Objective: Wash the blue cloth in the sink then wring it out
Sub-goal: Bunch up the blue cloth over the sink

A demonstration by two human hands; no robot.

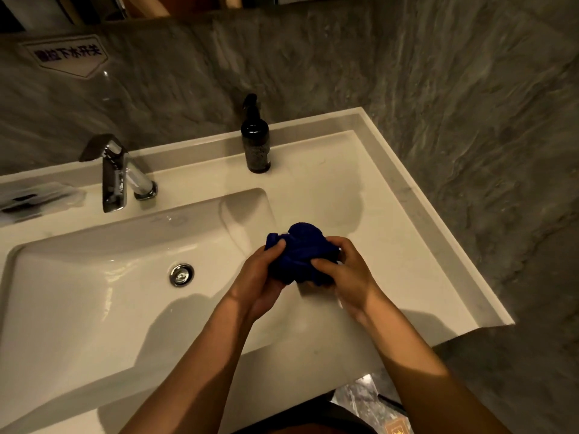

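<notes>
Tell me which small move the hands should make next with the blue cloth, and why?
Probably carry the blue cloth leftward over the sink basin. Both the left hand and right hand grip it bunched above the basin's right edge, beside the flat counter, so wrung water might spill there.

Two hands, the left hand [263, 277] and the right hand [343, 272], meet on one blue cloth [299, 255] just right of the basin of the single white sink [94, 308]. One chrome faucet [117, 173] stands behind the basin; one drain stopper [181, 274] sits in the basin floor. One dark pump bottle [255, 142] stands on the ledge behind the basin's right corner. One clear soap dish [34, 198] lies behind the basin, left of the faucet. One sign [67, 54] hangs on the wall above the sink.
</notes>
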